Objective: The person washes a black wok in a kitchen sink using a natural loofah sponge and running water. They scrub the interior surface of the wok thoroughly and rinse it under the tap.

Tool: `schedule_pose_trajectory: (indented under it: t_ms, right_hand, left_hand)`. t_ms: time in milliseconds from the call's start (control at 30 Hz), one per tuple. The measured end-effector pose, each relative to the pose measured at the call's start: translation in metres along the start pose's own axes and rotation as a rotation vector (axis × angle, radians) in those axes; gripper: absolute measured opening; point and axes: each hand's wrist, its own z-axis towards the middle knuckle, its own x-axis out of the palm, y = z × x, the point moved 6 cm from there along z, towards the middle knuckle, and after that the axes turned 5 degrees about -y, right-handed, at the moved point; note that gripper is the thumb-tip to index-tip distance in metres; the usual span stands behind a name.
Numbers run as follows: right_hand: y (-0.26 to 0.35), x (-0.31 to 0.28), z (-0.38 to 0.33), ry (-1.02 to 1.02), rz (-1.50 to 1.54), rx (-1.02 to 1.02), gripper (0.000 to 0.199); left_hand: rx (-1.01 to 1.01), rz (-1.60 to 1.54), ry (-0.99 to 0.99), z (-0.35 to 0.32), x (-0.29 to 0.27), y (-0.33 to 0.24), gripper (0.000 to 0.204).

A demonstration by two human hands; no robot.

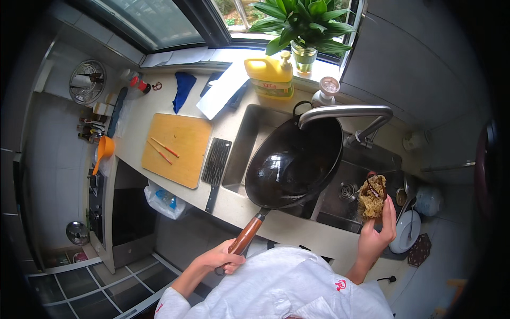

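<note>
A black wok rests tilted over the double sink, its hollow facing up and its inside shiny. My left hand is wrapped round its brown wooden handle at the counter's front edge. Over the right basin, my right hand grips a tan, fibrous loofah scrubber with a dark red loop on it. The fingers press along its near side. The curved metal tap reaches over the wok's far rim; I cannot make out any running water.
Left of the sink lie a black cleaver and a wooden cutting board with chopsticks. Behind stand a yellow jug, a pump bottle and a potted plant. A white plate stands right of the basin.
</note>
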Motion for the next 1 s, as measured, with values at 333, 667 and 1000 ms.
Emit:
schedule_pose_trajectory:
  t_ms: [333, 667, 1000]
  right_hand:
    - [-0.025, 0.003, -0.006, 0.02, 0.075, 0.071, 0.044]
    - [-0.017, 0.141, -0.028, 0.317, 0.595, 0.093, 0.046]
    - [-0.005, 0.296, -0.049, 0.679, 0.007, -0.213, 0.037]
  left_hand:
    - [0.098, 0.283, -0.219, 0.011, -0.021, -0.003, 0.044]
    - [0.32, 0.397, -0.379, 0.06, -0.054, 0.042, 0.035]
    - [0.379, 0.472, -0.569, 0.125, -0.102, 0.095, 0.027]
